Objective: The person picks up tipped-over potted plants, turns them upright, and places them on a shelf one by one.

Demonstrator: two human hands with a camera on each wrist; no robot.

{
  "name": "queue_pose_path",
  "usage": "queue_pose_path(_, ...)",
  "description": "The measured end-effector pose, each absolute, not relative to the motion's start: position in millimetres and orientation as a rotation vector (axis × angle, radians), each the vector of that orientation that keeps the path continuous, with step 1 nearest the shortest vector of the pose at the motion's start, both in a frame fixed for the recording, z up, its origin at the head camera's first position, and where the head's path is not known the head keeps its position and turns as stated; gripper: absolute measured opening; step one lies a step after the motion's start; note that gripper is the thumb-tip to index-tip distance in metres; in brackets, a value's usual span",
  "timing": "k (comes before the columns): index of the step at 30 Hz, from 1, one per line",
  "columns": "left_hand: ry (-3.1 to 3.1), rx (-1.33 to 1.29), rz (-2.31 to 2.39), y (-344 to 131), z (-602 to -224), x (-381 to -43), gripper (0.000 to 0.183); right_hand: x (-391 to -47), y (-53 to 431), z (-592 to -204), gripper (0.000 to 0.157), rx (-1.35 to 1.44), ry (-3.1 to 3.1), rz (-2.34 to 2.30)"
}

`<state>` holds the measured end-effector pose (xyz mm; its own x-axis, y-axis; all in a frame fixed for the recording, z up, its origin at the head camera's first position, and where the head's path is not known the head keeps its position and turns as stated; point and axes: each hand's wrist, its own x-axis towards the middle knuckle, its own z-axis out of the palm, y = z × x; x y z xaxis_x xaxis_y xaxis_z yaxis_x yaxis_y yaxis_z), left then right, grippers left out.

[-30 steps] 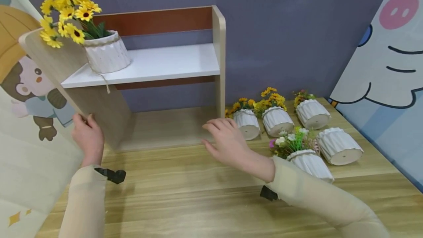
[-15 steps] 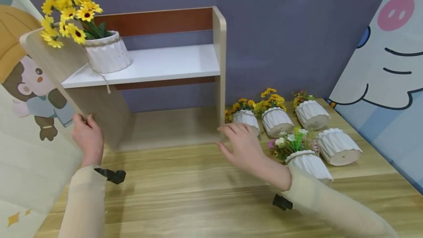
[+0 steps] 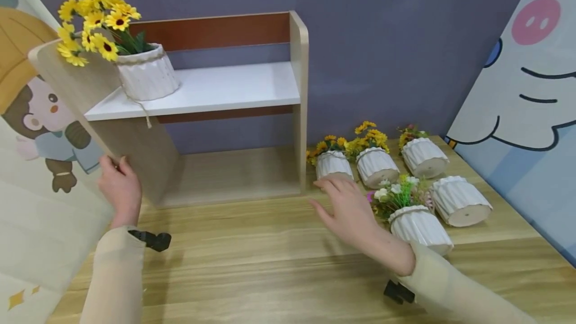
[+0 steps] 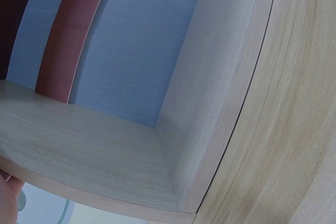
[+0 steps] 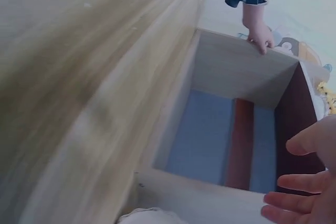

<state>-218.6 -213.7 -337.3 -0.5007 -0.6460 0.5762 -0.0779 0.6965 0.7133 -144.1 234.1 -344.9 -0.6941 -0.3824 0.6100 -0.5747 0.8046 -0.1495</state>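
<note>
A small wooden desk shelf with a white middle board stands on the table. My left hand grips the front edge of its left side panel, also visible in the right wrist view, where the left hand lies over that edge. A white pot of yellow daisies sits on the white board's left end. My right hand hovers with fingers extended, holding nothing, just in front of the nearest white flowerpot. Its fingertips overlap that pot's base in the head view; whether they touch is unclear.
Right of the shelf several white flowerpots lie tipped on their sides, including one with yellow flowers, one with mixed blooms and one whose flowers are mostly hidden. Behind is a grey-blue wall. The wooden table extends in front.
My right hand has moved rightward and slightly toward me, from the front of the shelf past its right panel to the nearest tipped pot. The left hand stays on the shelf.
</note>
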Motion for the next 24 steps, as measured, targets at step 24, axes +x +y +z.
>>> queue_pose_path(24,-2.018,0.574,-0.801,-215.5,-337.6,-218.5,0.037,-128.1,285.1,-366.8,0.040,0.465,-2.481,0.424)
